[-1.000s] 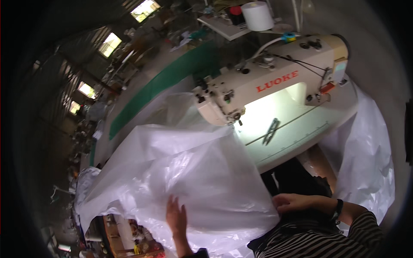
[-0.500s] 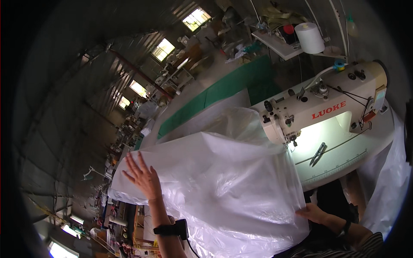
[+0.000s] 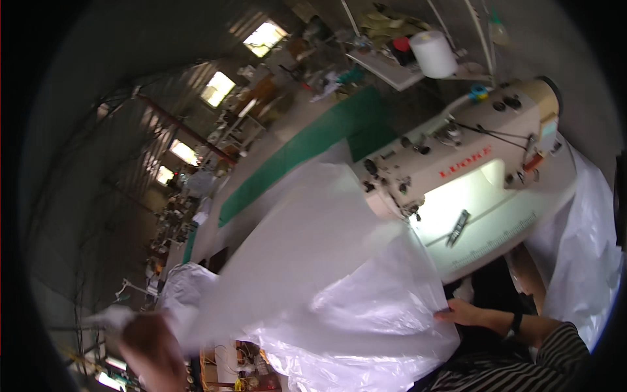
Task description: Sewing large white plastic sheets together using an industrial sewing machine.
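A large white plastic sheet (image 3: 313, 261) spreads from the sewing machine's needle area toward me, its near part crinkled and shiny. My right hand (image 3: 462, 312) pinches its right edge below the machine bed. Far to the left, beyond the sheet's main spread, my left hand (image 3: 155, 346) is smeared by motion. A blurred whitish strip shows beside its fingers, but I cannot tell whether they grip it. The sewing machine (image 3: 470, 153) stands at the right with its lamp lit. On its bed lies a pair of thread snips (image 3: 458, 228), apart from both hands.
A white thread cone (image 3: 433, 54) stands on a shelf behind the machine. Green material (image 3: 307, 157) covers part of the surface beyond the sheet. More white plastic (image 3: 581, 248) hangs at the far right. Cluttered goods line the left side.
My left hand has swung left and down from the sheet, and the sheet's left part has shifted and blurred. My right hand keeps its pinch. The whole view has turned slightly.
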### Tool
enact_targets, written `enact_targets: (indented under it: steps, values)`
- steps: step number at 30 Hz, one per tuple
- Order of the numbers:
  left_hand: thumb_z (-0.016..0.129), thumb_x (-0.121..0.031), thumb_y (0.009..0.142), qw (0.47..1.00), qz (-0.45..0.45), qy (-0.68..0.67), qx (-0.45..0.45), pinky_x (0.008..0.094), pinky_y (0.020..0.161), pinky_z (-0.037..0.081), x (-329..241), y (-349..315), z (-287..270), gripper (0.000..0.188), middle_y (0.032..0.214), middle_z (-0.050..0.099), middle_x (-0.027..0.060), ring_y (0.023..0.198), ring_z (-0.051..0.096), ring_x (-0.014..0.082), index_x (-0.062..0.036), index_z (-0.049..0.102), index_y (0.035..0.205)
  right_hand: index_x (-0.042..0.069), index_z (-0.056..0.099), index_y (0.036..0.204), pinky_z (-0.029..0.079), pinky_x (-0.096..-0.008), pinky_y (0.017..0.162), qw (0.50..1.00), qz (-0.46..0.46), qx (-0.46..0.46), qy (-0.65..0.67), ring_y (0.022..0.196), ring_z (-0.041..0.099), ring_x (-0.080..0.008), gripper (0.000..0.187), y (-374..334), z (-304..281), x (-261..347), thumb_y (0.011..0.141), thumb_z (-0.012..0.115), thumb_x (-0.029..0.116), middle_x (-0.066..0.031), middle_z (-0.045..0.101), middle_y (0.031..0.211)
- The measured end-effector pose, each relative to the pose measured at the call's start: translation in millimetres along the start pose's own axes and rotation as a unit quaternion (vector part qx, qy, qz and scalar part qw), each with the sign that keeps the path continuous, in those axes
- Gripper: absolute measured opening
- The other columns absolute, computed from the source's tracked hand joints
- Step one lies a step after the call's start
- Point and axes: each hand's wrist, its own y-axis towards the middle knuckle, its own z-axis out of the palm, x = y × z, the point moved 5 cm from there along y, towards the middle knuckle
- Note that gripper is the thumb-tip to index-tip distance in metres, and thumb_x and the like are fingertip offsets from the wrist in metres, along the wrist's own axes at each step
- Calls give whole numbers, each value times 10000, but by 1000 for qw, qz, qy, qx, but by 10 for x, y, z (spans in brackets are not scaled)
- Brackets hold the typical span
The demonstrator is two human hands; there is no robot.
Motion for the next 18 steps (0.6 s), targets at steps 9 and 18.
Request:
enact_targets:
  steps: [9, 18]
  values:
    - [537, -66, 840, 940, 106, -305, 107, 374, 680, 505, -1089, -141, 950, 160, 988, 643, 122, 791, 628, 282, -23, 657, 937, 24, 598, 1202, 481, -395, 887, 915, -133, -217, -314, 1026, 632, -270, 475, -305, -284, 519, 904, 671, 386, -119, 657, 1122]
    - [594, -90, 868, 794, 188, -549, 181, 342, 650, 527, -2426, -266, 1333, 156, 1052, 663, 117, 745, 652, 268, -36, 664, 996, 75, 597, 1234, 533, -342, 844, 950, 154, 168, 214, 943, 662, -190, 479, -570, 338, 144, 1030, 438, 478, -45, 677, 1131]
